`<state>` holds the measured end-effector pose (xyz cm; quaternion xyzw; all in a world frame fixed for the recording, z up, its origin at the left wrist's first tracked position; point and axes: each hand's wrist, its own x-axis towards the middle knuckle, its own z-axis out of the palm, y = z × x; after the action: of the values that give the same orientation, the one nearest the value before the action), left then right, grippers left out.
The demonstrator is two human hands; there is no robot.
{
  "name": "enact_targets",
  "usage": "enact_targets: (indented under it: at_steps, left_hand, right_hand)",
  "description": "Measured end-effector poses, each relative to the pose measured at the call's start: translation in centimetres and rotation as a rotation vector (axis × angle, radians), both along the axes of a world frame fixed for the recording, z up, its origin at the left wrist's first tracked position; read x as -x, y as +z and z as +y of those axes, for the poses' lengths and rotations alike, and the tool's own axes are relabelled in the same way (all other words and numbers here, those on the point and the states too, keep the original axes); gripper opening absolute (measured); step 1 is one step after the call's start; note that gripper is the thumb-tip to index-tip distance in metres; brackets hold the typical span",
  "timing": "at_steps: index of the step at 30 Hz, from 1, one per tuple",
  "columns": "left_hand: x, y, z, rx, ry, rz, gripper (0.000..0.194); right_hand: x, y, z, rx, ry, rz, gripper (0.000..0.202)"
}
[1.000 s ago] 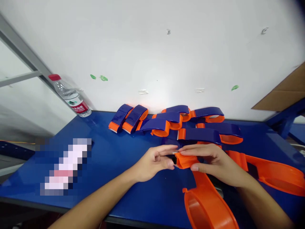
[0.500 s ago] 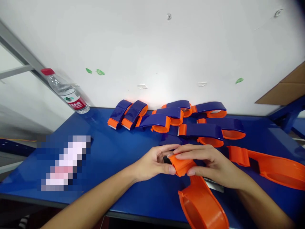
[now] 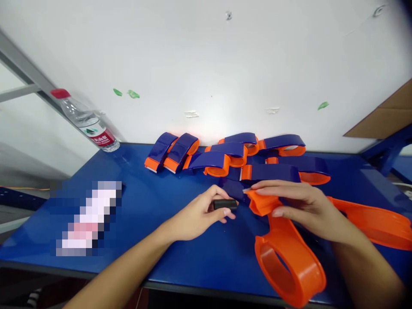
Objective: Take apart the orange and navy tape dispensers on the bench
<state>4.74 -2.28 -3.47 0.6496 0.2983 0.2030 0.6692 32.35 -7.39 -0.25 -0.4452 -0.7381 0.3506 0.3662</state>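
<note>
My left hand [image 3: 201, 212] is closed around a small black cylinder [image 3: 225, 204], held between thumb and fingers above the blue table [image 3: 154, 214]. To its right, my right hand [image 3: 302, 206] pinches the narrow end of an orange plastic tape dispenser [image 3: 289, 262]. Its large ring hangs down toward the table's front edge. A thin strip shows at the dispenser's tip, beside my right fingertips. The cylinder and the dispenser are apart.
Several blue-and-orange dispensers [image 3: 273, 172] lie along the wall. Another orange dispenser [image 3: 383, 221] rests at the right. A water bottle [image 3: 88, 124] leans at the back left, near a blurred-out flat item [image 3: 93, 214]. Cardboard [image 3: 383, 116] stands at the right.
My hands have moved apart. The orange dispenser has shifted right with my right hand, away from my left hand, and the black cylinder in my left hand now shows fully.
</note>
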Motion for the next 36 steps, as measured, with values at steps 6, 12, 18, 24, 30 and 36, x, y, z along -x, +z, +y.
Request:
enact_targets:
  at_steps: [6, 12, 18, 24, 30, 36]
  left_hand:
    - [0.9, 0.2, 0.5, -0.731, -0.068, 0.195, 0.021]
    - [0.8, -1.2, 0.9, -0.916, -0.176, 0.325, 0.023]
    - [0.8, -1.4, 1.0, -0.977, -0.177, 0.41, 0.022]
    - [0.8, -1.8, 1.1, -0.98, -0.194, 0.399, 0.025]
    - [0.8, -1.7, 1.1, -0.965, -0.187, 0.396, 0.025]
    - [0.7, -1.6, 1.1, -0.946, -0.187, 0.407, 0.028]
  right_hand:
    - [-2.2, 0.7, -0.1, -0.041, -0.103, 0.002, 0.035]
    - [-2.0, 1.0, -0.1, 0.112, 0.035, 0.009, 0.034]
    - [-1.1, 0.6, 0.4, 0.154, 0.143, 0.027, 0.034]
    - [-0.4, 0.1, 0.7, 0.158, 0.21, 0.061, 0.037]
    - [-0.1, -0.4, 0.7, 0.16, 0.206, 0.086, 0.038]
    - [0.4, -0.5, 0.6, 0.132, 0.155, 0.084, 0.036]
